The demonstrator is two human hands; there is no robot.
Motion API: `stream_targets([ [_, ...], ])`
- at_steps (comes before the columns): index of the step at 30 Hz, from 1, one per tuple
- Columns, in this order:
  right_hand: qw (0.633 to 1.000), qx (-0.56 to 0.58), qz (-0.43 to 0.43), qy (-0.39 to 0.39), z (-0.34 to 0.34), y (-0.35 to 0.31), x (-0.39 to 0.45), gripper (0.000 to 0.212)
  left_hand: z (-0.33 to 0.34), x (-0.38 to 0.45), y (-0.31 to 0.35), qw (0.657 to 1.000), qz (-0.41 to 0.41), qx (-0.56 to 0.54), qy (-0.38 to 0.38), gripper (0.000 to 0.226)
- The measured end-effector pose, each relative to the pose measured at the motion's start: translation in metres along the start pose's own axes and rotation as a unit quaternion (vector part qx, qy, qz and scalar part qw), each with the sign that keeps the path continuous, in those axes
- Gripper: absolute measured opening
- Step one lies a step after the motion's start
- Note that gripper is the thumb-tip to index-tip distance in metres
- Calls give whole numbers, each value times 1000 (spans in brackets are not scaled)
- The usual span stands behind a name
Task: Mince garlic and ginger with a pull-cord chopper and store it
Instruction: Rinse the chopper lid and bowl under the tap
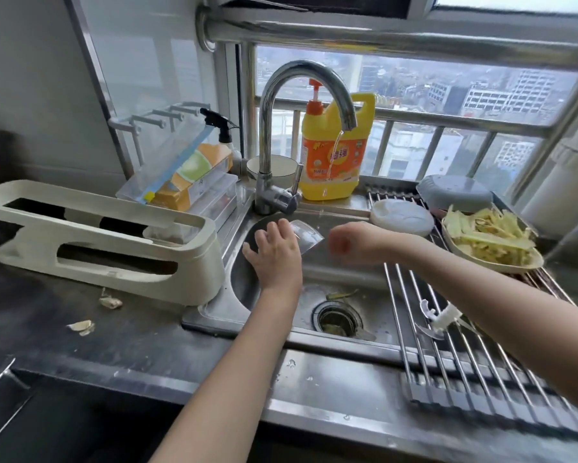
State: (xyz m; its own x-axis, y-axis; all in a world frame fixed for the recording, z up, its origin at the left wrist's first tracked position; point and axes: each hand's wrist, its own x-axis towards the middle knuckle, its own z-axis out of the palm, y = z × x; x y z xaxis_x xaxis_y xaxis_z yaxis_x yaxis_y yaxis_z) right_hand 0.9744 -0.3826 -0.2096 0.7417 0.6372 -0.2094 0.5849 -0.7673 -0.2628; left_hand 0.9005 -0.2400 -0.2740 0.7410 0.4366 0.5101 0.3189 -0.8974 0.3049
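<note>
The clear chopper bowl [306, 235] is gripped in the left hand [274, 255] over the sink [347, 295] for rinsing; the blurred right hand [351, 243] appears loosely curled, and the bowl must next be brought under the thin tap stream [332, 162].

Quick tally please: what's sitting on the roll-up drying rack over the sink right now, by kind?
White round chopper lid: 1
Grey upturned plastic bowl: 1
Beige dish of yellow ginger strips: 1
White-hubbed chopper blade: 1
Total on the metal drying rack: 4
</note>
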Motion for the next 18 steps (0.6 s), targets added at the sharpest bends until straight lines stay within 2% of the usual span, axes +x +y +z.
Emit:
stream_targets([
  [1,1000,-7,8,3,-2,0,-4,38,-1,-1,1,1000,1,-4,-14,24],
  [3,993,-10,33,-110,-12,-5,-19,58,0,0,0,996,-18,-24,-78,28],
  [4,986,-14,48,-161,-18,-7,-29,61,-1,0,-1,992,-38,-56,-104,31],
  [5,982,-34,57,-176,-26,-11,-41,59,-3,1,-3,988,-59,-87,-116,35],
  [6,984,-50,66,-161,-34,-12,-55,51,-5,1,-5,982,-81,-118,-121,41],
  [8,991,-72,85,-75,-48,-14,-85,33,-5,1,-7,969,-110,-172,-139,52],
  [10,988,-93,121,-32,-50,-6,-111,24,-2,4,-9,946,-147,-236,-164,63],
  [12,978,-115,162,-60,-49,0,-130,26,4,8,-12,897,-207,-331,-205,77],
  [15,965,-109,201,-127,-39,7,-141,32,6,9,-10,763,-308,-490,-288,84],
  [16,965,-100,206,-130,-36,8,-143,30,4,8,-9,736,-321,-510,-310,81],
  [18,967,-71,217,-116,-30,9,-144,25,2,7,-9,731,-319,-507,-327,77],
])
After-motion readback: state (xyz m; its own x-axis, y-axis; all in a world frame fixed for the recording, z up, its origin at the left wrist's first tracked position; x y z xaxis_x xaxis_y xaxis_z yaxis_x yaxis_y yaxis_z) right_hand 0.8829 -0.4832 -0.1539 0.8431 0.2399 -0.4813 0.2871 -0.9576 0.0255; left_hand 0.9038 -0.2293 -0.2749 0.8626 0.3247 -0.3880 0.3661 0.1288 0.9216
